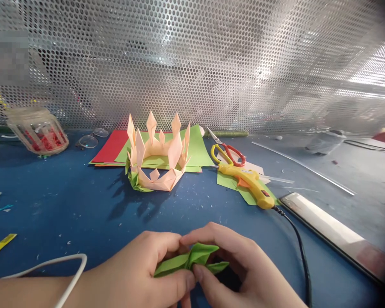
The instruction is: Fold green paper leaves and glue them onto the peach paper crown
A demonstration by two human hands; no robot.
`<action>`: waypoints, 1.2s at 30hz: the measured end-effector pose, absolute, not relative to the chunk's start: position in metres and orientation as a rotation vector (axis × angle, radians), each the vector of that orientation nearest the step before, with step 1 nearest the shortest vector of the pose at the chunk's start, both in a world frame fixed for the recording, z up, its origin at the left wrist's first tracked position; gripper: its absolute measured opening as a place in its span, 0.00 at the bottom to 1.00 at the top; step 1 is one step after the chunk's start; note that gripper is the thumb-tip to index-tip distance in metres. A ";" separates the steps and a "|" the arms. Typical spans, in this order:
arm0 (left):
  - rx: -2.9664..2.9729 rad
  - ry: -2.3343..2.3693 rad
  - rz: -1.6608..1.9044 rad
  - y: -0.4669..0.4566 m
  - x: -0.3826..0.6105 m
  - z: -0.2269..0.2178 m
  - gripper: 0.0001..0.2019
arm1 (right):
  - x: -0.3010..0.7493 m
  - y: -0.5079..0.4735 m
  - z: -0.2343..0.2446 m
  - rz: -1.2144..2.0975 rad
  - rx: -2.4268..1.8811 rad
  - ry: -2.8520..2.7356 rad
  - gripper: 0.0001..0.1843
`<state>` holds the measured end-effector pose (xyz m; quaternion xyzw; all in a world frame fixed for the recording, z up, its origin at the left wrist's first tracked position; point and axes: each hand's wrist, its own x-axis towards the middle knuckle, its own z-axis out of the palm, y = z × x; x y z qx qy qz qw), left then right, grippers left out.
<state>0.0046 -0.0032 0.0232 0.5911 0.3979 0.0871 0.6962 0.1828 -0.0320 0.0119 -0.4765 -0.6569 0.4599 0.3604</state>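
Between my two hands, close to the front of the table, is a folded piece of green paper [199, 255] with pointed flaps. My left hand [154, 267] pinches its left part between thumb and fingers. The thumb and fingers of my right hand [234, 261] close around its right end, the thumb pressing near the middle fold. Beyond them stands a peach paper crown [171, 182] with tall diamond-shaped points. Green folded leaves [136, 182] sit at the crown's lower left.
Red paper [111, 145] and green paper [197, 147] lie behind the crown. At right are scissors [226, 149], a yellow glue gun [248, 179], its black cord, a phone [333, 233] and a clear stick [304, 169]. A glass jar [40, 132] and eyeglasses [89, 141] are at left; a white cable [78, 269] crosses my left forearm.
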 end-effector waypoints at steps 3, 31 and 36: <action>1.390 0.931 0.245 -0.007 0.009 0.024 0.08 | 0.179 -0.034 0.015 1.421 -1.171 -1.569 0.10; 1.631 0.908 0.423 -0.018 0.006 0.015 0.10 | 0.173 -0.038 0.002 1.258 -1.143 -1.470 0.15; 1.436 0.855 0.464 -0.019 0.010 0.014 0.16 | 0.178 -0.035 0.009 1.430 -1.015 -1.381 0.07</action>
